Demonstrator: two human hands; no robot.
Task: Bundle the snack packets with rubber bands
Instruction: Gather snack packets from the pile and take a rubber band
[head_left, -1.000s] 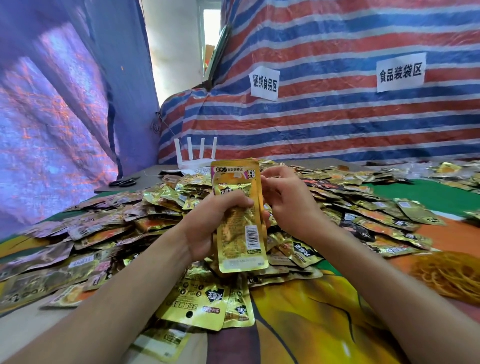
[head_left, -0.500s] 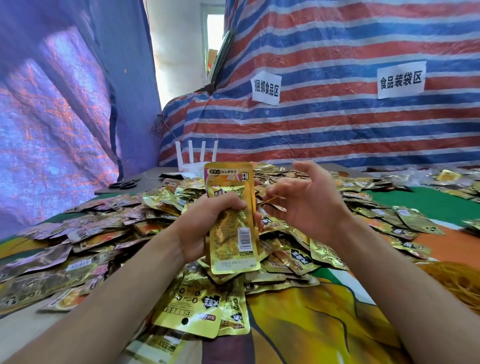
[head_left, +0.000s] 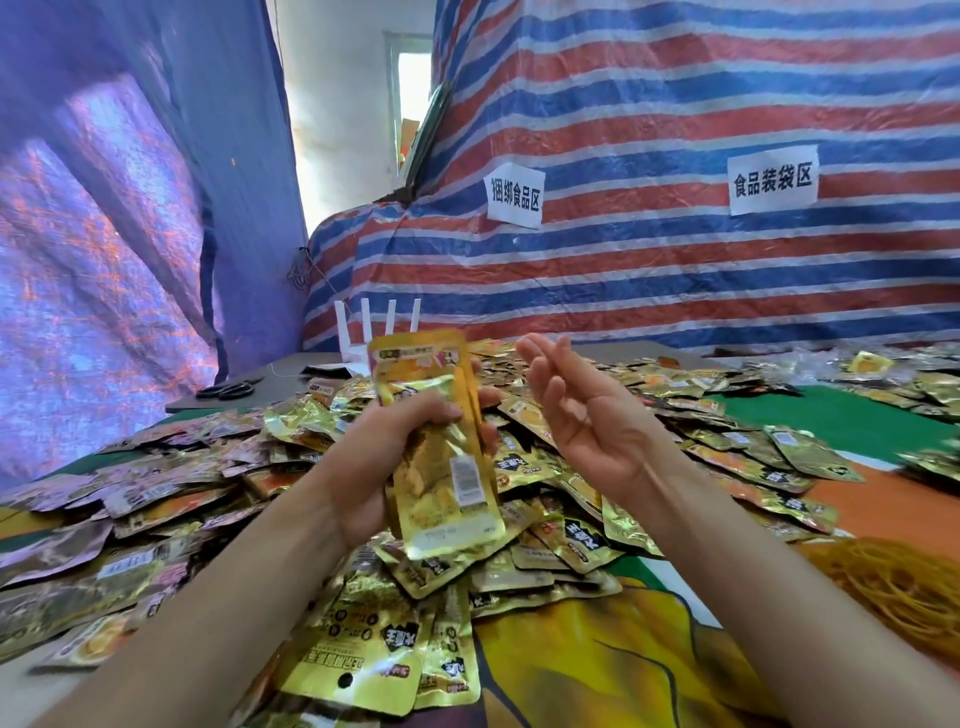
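Observation:
My left hand (head_left: 387, 457) grips a stack of gold snack packets (head_left: 441, 467) upright above the table, fingers wrapped round its middle. My right hand (head_left: 576, 410) hovers just right of the stack, palm up, fingers relaxed and holding nothing. A wide heap of loose gold packets (head_left: 597, 530) covers the table around and behind both hands. A pile of yellow rubber bands (head_left: 898, 592) lies at the right edge, beyond my right forearm.
A striped tarp wall (head_left: 675, 270) with two paper signs stands behind the table. A white router (head_left: 374, 332) and black scissors (head_left: 228, 389) sit at the far left. More packets (head_left: 379, 654) lie near the front edge on the colourful cloth.
My right hand has let go of the stack's top, moved right and opened palm up. The left hand keeps its hold on the stack, now tilted slightly.

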